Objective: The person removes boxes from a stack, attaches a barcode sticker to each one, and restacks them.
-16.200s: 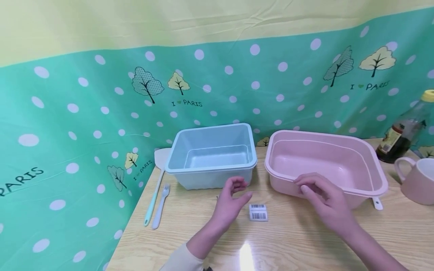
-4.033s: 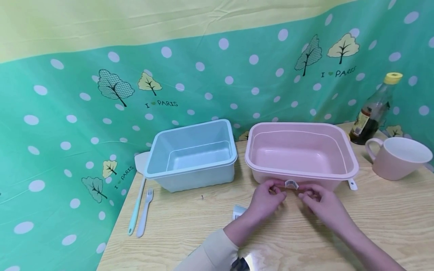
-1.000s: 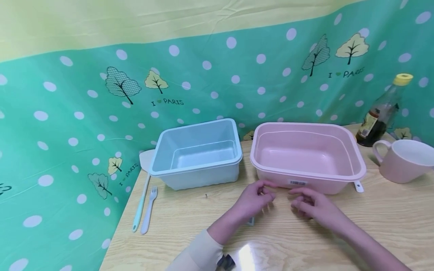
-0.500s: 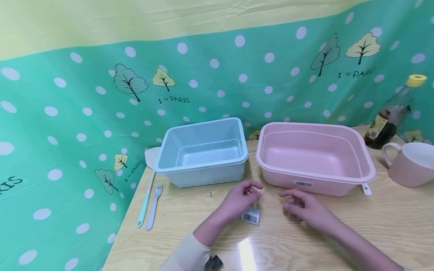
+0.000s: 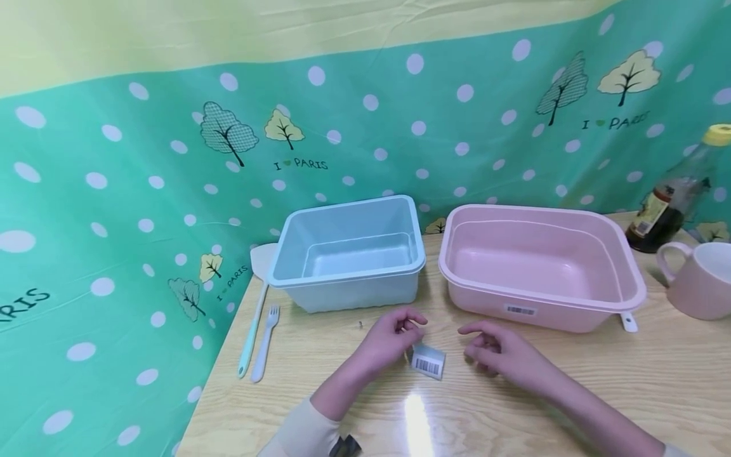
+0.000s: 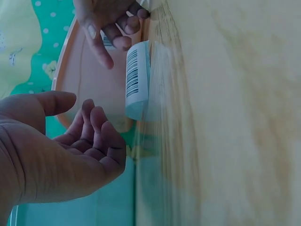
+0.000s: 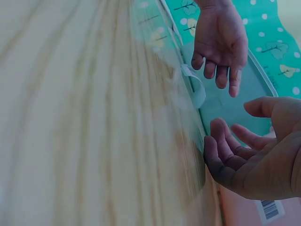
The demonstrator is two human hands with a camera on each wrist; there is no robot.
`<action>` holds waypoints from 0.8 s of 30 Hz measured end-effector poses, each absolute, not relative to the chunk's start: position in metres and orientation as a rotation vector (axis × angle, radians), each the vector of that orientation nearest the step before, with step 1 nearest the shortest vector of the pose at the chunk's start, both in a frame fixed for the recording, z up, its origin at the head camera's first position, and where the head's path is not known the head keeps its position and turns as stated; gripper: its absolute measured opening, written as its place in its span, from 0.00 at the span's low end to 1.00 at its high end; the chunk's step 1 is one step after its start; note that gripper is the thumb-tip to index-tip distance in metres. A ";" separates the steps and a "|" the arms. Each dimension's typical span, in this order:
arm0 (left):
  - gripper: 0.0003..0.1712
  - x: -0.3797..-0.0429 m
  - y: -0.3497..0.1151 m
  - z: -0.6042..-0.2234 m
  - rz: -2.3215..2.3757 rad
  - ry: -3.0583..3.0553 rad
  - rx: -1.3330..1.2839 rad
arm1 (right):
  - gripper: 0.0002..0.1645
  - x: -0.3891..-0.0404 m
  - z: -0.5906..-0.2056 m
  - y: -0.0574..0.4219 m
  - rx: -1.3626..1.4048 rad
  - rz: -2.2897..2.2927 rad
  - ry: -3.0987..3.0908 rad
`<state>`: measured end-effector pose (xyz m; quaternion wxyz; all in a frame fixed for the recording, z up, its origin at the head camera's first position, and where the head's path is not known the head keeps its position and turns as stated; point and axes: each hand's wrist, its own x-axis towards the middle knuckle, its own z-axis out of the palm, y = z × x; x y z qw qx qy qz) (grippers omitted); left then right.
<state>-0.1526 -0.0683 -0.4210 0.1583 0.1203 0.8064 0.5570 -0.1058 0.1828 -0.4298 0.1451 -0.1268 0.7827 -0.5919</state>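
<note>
A barcode sticker (image 5: 521, 310) lies flat on the front wall of the pink bin (image 5: 545, 219). On the wooden table a curled backing sheet with another barcode label (image 5: 428, 363) rests between my hands; its bend shows in the left wrist view as a raised label sheet (image 6: 135, 77). My left hand (image 5: 388, 339) hovers at the sheet's left edge, fingers loosely curled and holding nothing. To the right of the sheet, my right hand (image 5: 499, 349) is likewise relaxed, its fingers bent with nothing in them, just in front of the pink bin.
Left of the pink bin stands a light blue bin (image 5: 348, 292). A turner (image 5: 254, 320) and a fork (image 5: 266, 346) lie at the table's left edge. At the right are a pink mug (image 5: 693, 292) and a yellow-capped bottle (image 5: 657, 219). A handle end (image 5: 629, 322) sticks out beside the pink bin.
Earlier the sheet bore two barcodes; then both hands held one sticker at the pink bin's front, where it now sticks. Since then both hands have drawn back from the bin, uncovering the sheet.
</note>
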 end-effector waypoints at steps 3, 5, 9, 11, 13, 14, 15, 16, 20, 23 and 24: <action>0.12 -0.151 -0.074 -0.421 1.567 2.323 0.337 | 0.29 -0.107 -0.429 0.180 -0.353 -1.688 2.247; 0.12 -0.150 -0.078 -0.421 1.560 2.326 0.332 | 0.29 -0.108 -0.429 0.177 -0.348 -1.674 2.248; 0.12 -0.148 -0.084 -0.420 1.550 2.304 0.338 | 0.29 -0.110 -0.429 0.173 -0.355 -1.647 2.254; 0.14 -0.147 -0.086 -0.420 1.544 2.274 0.345 | 0.29 -0.111 -0.429 0.172 -0.362 -1.636 2.259; 0.15 -0.146 -0.087 -0.419 1.541 2.235 0.347 | 0.29 -0.111 -0.429 0.170 -0.372 -1.627 2.257; 0.15 -0.146 -0.087 -0.419 1.541 2.214 0.346 | 0.30 -0.111 -0.429 0.169 -0.375 -1.624 2.255; 0.15 -0.146 -0.087 -0.419 1.542 2.196 0.347 | 0.30 -0.111 -0.429 0.169 -0.379 -1.621 2.252; 0.15 -0.146 -0.087 -0.420 1.541 2.184 0.349 | 0.29 -0.111 -0.429 0.168 -0.380 -1.618 2.249; 0.15 -0.146 -0.087 -0.423 1.535 2.169 0.351 | 0.29 -0.111 -0.429 0.166 -0.391 -1.610 2.239; 0.15 -0.146 -0.088 -0.425 1.522 2.174 0.335 | 0.29 -0.109 -0.430 0.164 -0.395 -1.621 2.221; 0.15 -0.146 -0.089 -0.425 1.515 2.178 0.329 | 0.29 -0.109 -0.430 0.163 -0.394 -1.623 2.215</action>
